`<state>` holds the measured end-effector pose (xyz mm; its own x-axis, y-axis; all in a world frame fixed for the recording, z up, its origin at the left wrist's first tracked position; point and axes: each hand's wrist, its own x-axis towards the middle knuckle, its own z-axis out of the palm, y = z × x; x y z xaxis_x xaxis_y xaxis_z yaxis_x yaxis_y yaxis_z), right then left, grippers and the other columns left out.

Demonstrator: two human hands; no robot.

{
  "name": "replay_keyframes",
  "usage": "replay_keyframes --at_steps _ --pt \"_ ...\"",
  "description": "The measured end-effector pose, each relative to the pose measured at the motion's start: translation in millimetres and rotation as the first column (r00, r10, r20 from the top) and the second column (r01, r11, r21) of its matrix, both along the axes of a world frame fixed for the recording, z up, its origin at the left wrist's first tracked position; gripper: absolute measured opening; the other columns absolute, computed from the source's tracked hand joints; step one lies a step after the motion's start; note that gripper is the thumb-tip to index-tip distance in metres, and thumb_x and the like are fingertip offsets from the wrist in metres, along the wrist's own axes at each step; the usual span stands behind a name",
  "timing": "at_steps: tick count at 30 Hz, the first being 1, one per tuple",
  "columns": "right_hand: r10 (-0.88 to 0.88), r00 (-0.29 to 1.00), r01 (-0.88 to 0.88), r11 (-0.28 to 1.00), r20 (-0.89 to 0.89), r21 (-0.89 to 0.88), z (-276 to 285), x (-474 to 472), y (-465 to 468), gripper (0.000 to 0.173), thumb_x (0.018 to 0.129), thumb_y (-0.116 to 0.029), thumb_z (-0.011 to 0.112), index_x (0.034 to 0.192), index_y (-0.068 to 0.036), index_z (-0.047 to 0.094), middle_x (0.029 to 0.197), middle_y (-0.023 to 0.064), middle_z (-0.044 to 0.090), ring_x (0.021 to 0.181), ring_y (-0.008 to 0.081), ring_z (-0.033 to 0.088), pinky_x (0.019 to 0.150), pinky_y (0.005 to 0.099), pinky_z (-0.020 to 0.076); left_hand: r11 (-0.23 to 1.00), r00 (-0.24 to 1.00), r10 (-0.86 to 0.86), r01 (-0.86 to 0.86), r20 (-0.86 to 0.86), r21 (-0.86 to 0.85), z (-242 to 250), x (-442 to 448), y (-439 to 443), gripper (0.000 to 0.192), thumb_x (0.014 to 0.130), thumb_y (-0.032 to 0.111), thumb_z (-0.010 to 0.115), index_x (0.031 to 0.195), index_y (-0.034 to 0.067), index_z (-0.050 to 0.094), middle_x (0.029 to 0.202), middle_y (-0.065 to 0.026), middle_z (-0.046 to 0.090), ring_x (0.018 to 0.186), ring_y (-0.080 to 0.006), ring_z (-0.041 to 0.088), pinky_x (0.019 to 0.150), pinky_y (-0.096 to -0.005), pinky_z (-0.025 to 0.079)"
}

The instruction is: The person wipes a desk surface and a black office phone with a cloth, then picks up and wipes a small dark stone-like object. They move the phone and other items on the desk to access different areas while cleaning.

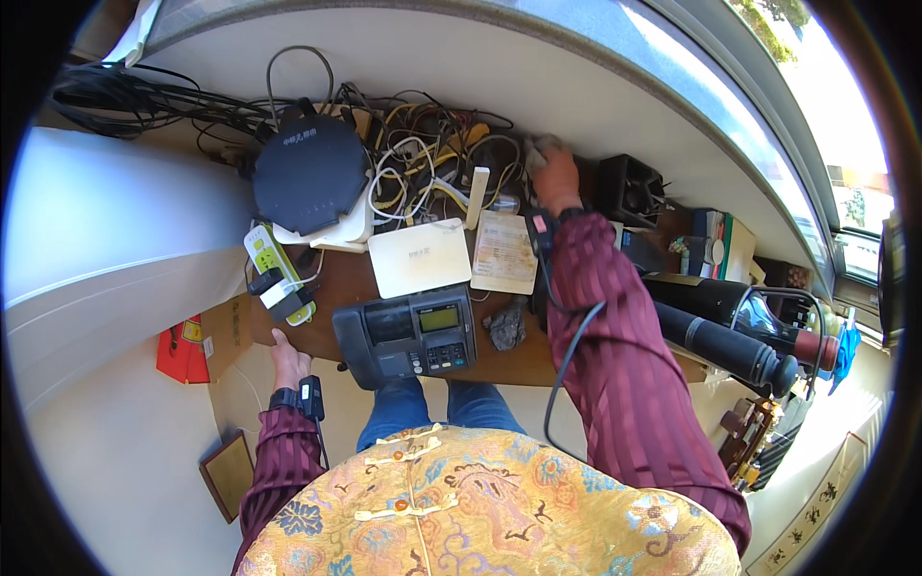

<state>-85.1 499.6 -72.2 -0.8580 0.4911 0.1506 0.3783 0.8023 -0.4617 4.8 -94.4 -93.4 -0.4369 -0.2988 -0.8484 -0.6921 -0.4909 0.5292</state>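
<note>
My right hand (556, 176) reaches to the back of the brown desk (346, 277), against the white wall. Its fingers are closed on what looks like a grey cloth (534, 160), partly hidden by the hand. Left of it lies a tangle of white, yellow and black cables (425, 165). A stained white device with printed writing (504, 252) lies just in front of that forearm. My left hand (289, 363) is at the desk's front left edge, below a green and white power strip (277, 270) with adapters plugged in. Its grip is unclear.
A black router (310, 173) and a white router (419, 258) stand left of centre. Nearer me are a grey desk phone (403, 335) and a dark rock (506, 327). To the right are a black holder (630, 191) and a wine bottle (699, 295). A cord hangs from my right wrist.
</note>
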Motion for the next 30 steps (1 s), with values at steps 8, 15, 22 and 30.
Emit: replay_keyframes --at_steps 8,15,22,30 --pt "-0.002 0.989 -0.001 1.0 0.148 0.021 -9 11 10 0.025 0.074 -0.007 0.067 0.098 -0.004 0.07 0.107 0.0212 0.062 0.097 0.0426 0.061 0.085 0.0481 0.0513 1.0 0.999 0.002 -0.002 -0.033 -0.01 -8 5 -3 0.053 0.106 0.043 0.037 0.145 0.007 0.032 0.144 -0.0153 0.044 0.13 -0.0393 0.049 0.102 -0.0674 0.041" --pt "-0.092 0.969 0.099 0.995 0.23 -0.017 -4 19 22 0.03 0.079 -0.016 0.07 0.107 -0.008 0.069 0.116 0.0213 0.06 0.102 0.0423 0.062 0.086 0.0482 0.052 0.999 0.999 0.015 -0.012 -0.05 0.044 -11 0 -7 0.053 0.106 0.042 0.039 0.145 0.006 0.032 0.144 -0.0162 0.044 0.13 -0.0377 0.048 0.103 -0.0668 0.04" --pt "-0.199 0.871 0.166 0.98 0.45 0.112 -7 13 29 0.034 0.08 -0.023 0.073 0.11 -0.006 0.068 0.123 0.019 0.057 0.106 0.0412 0.062 0.089 0.0476 0.0518 1.0 0.999 0.018 -0.018 -0.029 0.007 -7 1 -2 0.056 0.106 0.043 0.038 0.146 0.005 0.029 0.146 -0.0167 0.041 0.13 -0.0399 0.048 0.103 -0.0685 0.039" --pt "-0.145 0.923 0.13 0.989 0.356 0.065 -15 41 16 0.033 0.079 -0.02 0.07 0.11 -0.008 0.069 0.133 0.0194 0.052 0.11 0.0422 0.061 0.093 0.0487 0.0509 0.983 0.988 -0.104 0.119 0.11 -0.139 -6 -5 -2 0.054 0.103 0.053 0.039 0.134 0.009 0.041 0.099 -0.0067 0.045 0.074 -0.0235 0.047 0.058 -0.043 0.039"
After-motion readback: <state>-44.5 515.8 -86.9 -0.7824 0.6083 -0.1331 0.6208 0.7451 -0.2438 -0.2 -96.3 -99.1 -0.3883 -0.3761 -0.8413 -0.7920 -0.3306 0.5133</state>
